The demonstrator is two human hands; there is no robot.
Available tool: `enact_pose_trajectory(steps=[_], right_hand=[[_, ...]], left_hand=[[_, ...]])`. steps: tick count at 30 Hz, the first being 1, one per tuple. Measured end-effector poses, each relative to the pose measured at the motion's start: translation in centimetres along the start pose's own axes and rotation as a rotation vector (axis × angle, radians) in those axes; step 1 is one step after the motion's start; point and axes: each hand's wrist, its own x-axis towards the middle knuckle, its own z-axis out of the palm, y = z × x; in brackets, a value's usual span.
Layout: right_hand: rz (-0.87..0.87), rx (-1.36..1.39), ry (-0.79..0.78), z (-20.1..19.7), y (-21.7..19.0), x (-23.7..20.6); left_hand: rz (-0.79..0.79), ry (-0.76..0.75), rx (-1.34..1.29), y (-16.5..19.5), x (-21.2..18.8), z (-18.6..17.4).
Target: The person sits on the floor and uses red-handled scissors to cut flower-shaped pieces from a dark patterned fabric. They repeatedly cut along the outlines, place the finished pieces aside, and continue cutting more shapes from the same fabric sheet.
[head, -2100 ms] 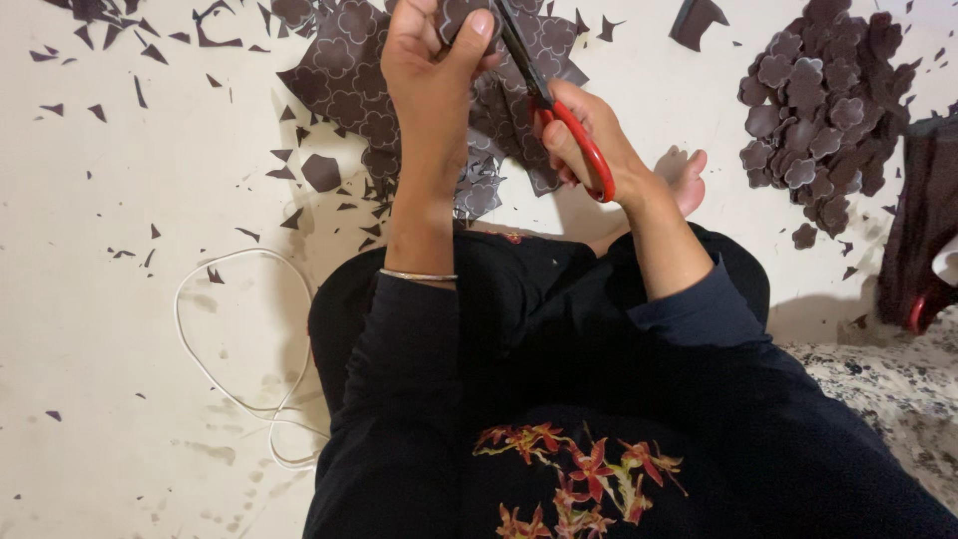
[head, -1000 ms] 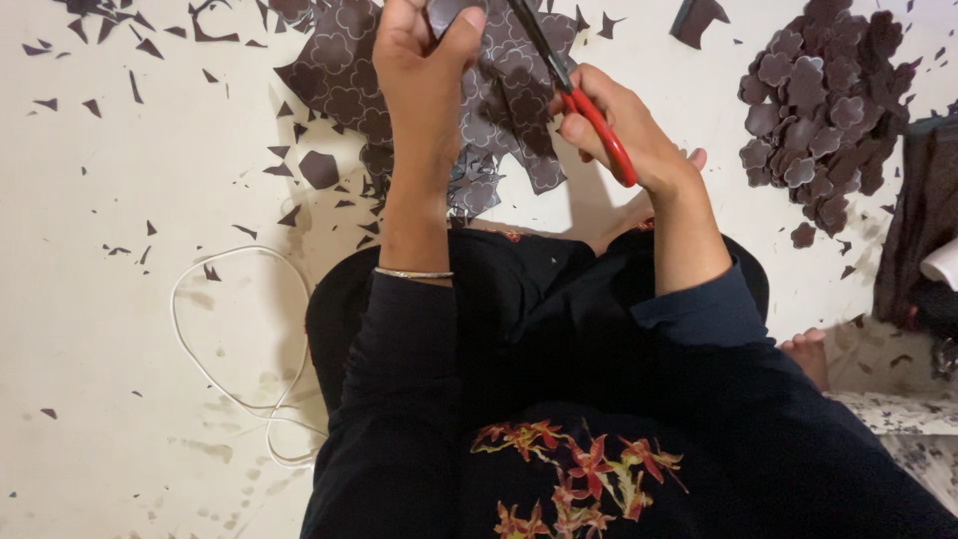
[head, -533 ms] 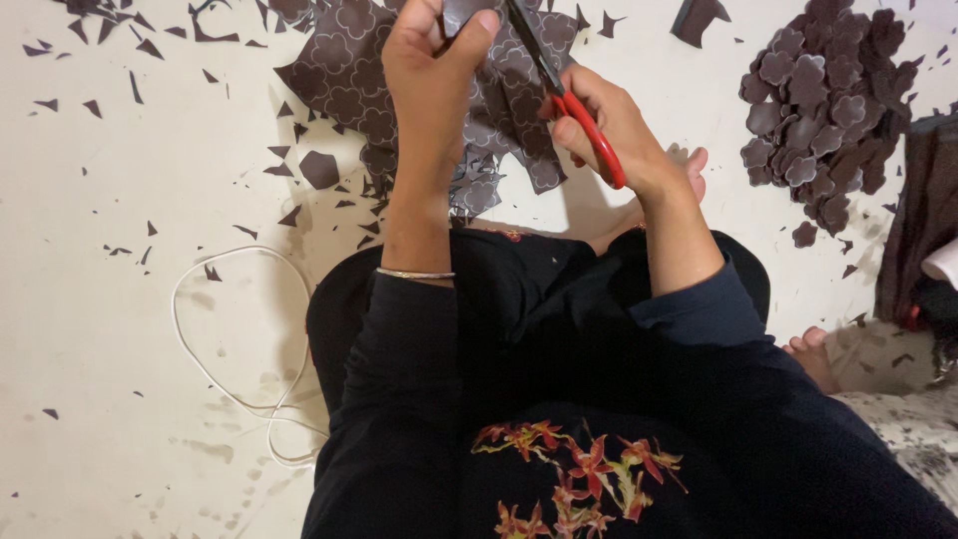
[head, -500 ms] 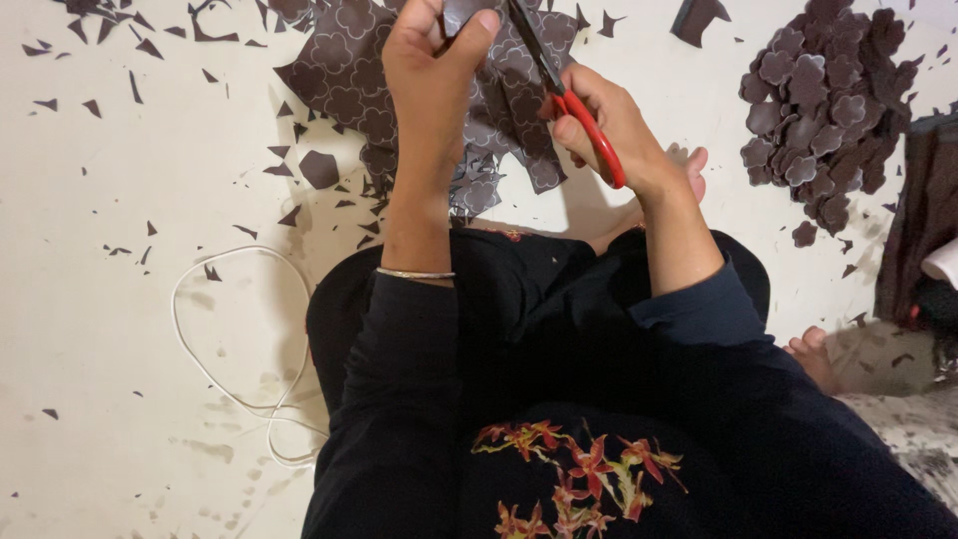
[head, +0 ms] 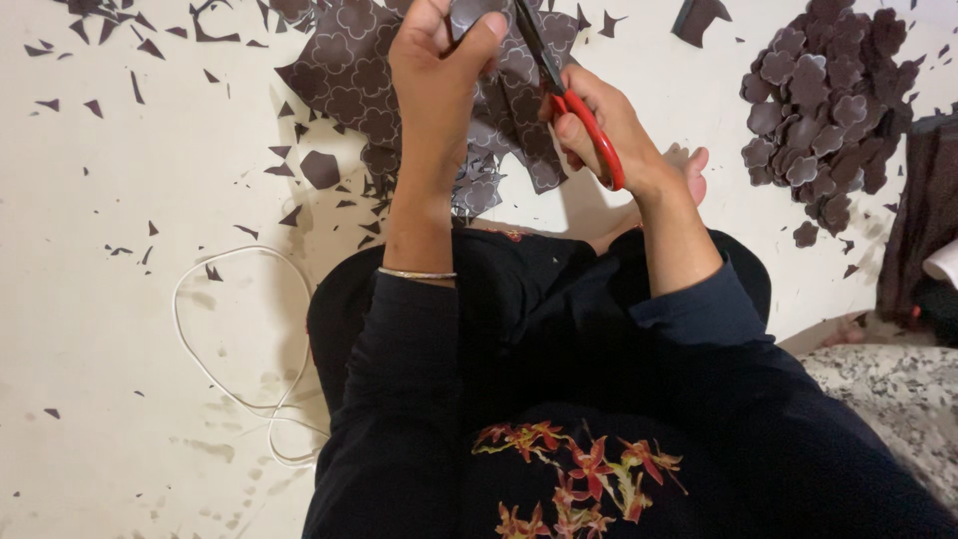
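The small dark brown cutout piece [head: 477,14] sits at the top edge of view, pinched between thumb and fingers of the left hand [head: 434,70]. The red-handled scissors [head: 569,95], gripped through the loops by the right hand [head: 609,125], have tilted more upright than two seconds back, blades now meeting the piece (the cut looks under way). Beneath lies the patterned brown sheet [head: 349,85]; a heap of finished flower shapes [head: 823,100] rests right, scraps [head: 319,168] and a white cord [head: 230,329] left on the floor [head: 100,299]. No packages or labels show.

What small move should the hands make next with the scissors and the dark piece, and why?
Probably close the red-handled scissors a little further along the outline. The right hand has the blades against the small dark piece pinched by the left hand, and a pile of cut-out shapes lies nearby.
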Motion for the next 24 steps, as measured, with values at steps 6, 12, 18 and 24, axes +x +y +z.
enact_pose_trajectory(steps=[6, 12, 18, 24], right_hand=[[-0.019, 0.001, -0.003, 0.0, -0.3, 0.1], [-0.017, 0.046, -0.040, -0.3, -0.7, -0.1], [-0.047, 0.071, -0.090, -1.1, -0.8, -0.3], [-0.002, 0.035, 0.081, -0.8, 0.0, 0.0]], left_hand=[[0.002, 0.001, 0.000, 0.0, 0.0, 0.0], [0.004, 0.006, -0.032, -0.2, 0.1, -0.2], [0.019, 0.010, -0.018, -0.2, 0.1, -0.2], [-0.084, 0.089, -0.032, -0.3, 0.1, -0.4]])
